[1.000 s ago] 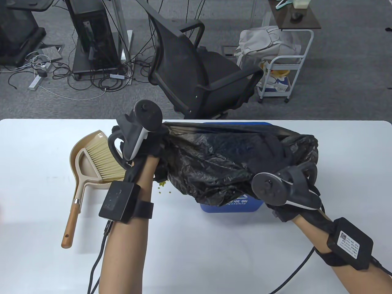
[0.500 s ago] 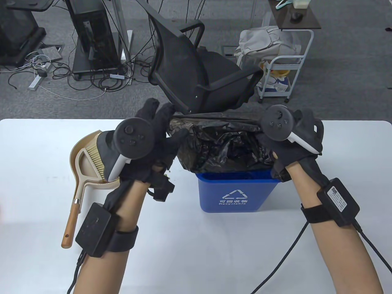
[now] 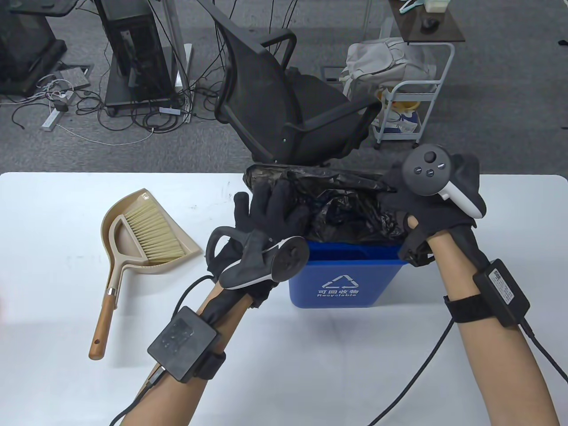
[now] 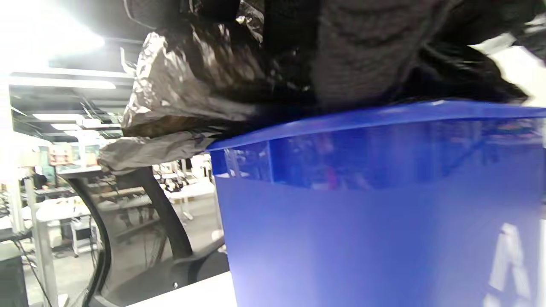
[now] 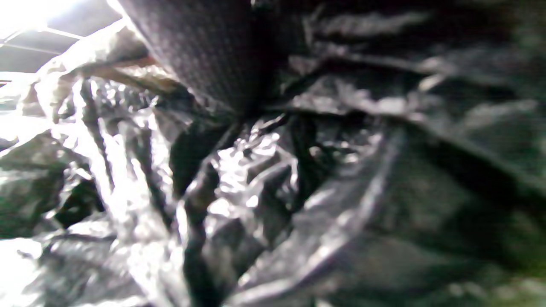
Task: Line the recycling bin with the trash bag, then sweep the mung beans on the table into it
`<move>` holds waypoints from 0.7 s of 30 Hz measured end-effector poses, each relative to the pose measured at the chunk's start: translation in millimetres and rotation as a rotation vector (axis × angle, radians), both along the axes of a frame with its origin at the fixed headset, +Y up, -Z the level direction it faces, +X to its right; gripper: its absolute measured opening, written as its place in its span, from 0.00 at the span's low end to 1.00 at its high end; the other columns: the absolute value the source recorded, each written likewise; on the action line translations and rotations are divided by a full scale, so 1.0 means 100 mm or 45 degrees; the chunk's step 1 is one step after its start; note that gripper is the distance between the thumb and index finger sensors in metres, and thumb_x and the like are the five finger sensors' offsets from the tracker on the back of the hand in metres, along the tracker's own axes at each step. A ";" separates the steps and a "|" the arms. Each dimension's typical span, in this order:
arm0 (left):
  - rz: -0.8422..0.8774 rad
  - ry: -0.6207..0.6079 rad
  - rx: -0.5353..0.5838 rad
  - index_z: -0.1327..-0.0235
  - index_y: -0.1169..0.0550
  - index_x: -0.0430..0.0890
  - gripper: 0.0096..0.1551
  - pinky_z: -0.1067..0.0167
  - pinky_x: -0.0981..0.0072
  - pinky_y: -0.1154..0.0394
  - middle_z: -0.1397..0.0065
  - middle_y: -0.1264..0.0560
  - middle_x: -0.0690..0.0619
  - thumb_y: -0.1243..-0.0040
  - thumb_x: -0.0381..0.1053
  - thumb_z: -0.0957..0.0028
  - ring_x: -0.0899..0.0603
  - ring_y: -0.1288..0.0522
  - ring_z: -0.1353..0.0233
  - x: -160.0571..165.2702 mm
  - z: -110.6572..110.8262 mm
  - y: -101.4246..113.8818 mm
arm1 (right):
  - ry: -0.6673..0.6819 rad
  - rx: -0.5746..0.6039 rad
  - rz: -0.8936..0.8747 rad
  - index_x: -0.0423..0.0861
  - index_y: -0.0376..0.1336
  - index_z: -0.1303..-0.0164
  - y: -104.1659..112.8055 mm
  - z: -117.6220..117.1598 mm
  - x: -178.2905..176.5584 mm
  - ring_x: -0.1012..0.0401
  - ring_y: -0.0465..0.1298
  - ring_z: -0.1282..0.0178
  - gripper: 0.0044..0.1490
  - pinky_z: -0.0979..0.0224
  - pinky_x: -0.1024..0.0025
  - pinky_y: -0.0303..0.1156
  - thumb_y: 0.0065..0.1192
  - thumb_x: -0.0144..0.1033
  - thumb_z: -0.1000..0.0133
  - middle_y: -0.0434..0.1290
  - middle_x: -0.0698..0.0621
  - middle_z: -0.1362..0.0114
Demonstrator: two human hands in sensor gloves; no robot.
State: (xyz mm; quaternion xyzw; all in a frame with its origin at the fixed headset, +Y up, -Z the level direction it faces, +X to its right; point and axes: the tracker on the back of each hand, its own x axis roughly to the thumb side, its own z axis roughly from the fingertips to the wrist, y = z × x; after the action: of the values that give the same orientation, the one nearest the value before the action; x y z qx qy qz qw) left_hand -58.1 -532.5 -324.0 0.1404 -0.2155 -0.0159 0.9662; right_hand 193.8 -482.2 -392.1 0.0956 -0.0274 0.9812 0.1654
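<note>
The blue recycling bin (image 3: 339,284) (image 4: 375,213) stands mid-table with the black trash bag (image 3: 350,208) (image 4: 187,85) bunched in its mouth and hanging over the far rim. My left hand (image 3: 270,211) lies with straight, spread fingers on the bag at the bin's left rim; its fingers (image 4: 358,51) press the plastic there. At the far right corner my right hand (image 3: 395,199) grips the bag's edge, its fingers mostly hidden by the tracker. The right wrist view is filled by bag folds (image 5: 298,192). No mung beans show; my left hand covers their spot.
A beige dustpan (image 3: 126,208) with a wooden-handled brush (image 3: 151,233) lies left of the bin. Behind the table's far edge are a black office chair (image 3: 284,102) and a white trolley (image 3: 412,111). Glove cables trail off the near edge.
The bag has dropped from over the bin into its mouth. My left hand let go of the bag's edge and moved right onto the left rim. My right hand shifted right.
</note>
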 end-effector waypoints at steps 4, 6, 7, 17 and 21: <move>-0.094 0.051 0.067 0.28 0.20 0.46 0.39 0.27 0.14 0.51 0.10 0.45 0.33 0.21 0.52 0.55 0.16 0.47 0.16 0.09 -0.14 0.00 | 0.007 0.002 0.004 0.36 0.76 0.40 0.00 0.02 -0.02 0.24 0.64 0.25 0.27 0.30 0.25 0.59 0.69 0.35 0.45 0.67 0.26 0.21; -0.124 0.068 0.136 0.40 0.14 0.47 0.28 0.27 0.15 0.49 0.11 0.41 0.36 0.21 0.50 0.55 0.17 0.44 0.16 0.12 -0.18 0.00 | 0.010 0.006 0.005 0.36 0.76 0.40 -0.01 0.01 -0.02 0.24 0.64 0.25 0.27 0.30 0.25 0.59 0.69 0.35 0.45 0.67 0.26 0.21; -0.126 0.051 0.136 0.48 0.11 0.47 0.21 0.27 0.15 0.48 0.12 0.38 0.37 0.23 0.49 0.54 0.17 0.42 0.17 0.12 -0.21 0.00 | 0.010 0.007 0.006 0.36 0.76 0.40 -0.01 0.01 -0.02 0.24 0.64 0.25 0.27 0.30 0.25 0.59 0.69 0.35 0.45 0.67 0.26 0.21; 0.278 -0.153 -0.165 0.50 0.10 0.35 0.21 0.30 0.12 0.52 0.12 0.42 0.32 0.26 0.45 0.51 0.14 0.49 0.18 -0.11 -0.05 0.39 | -0.009 0.024 0.001 0.37 0.77 0.40 0.00 0.01 0.01 0.24 0.64 0.25 0.26 0.30 0.25 0.59 0.69 0.35 0.44 0.67 0.26 0.21; 0.345 -0.303 -0.364 0.50 0.10 0.34 0.21 0.31 0.10 0.54 0.11 0.41 0.32 0.25 0.45 0.51 0.13 0.50 0.17 -0.16 0.11 0.53 | 0.026 0.006 0.018 0.38 0.78 0.41 -0.02 0.01 -0.04 0.24 0.65 0.25 0.26 0.30 0.25 0.59 0.70 0.35 0.45 0.70 0.29 0.22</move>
State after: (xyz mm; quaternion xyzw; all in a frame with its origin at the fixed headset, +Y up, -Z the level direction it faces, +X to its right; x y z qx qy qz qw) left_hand -74.3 -479.2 -313.3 0.0305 -0.3071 0.1612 0.9374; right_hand 189.5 -484.3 -391.2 0.1061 -0.0272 0.9812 0.1587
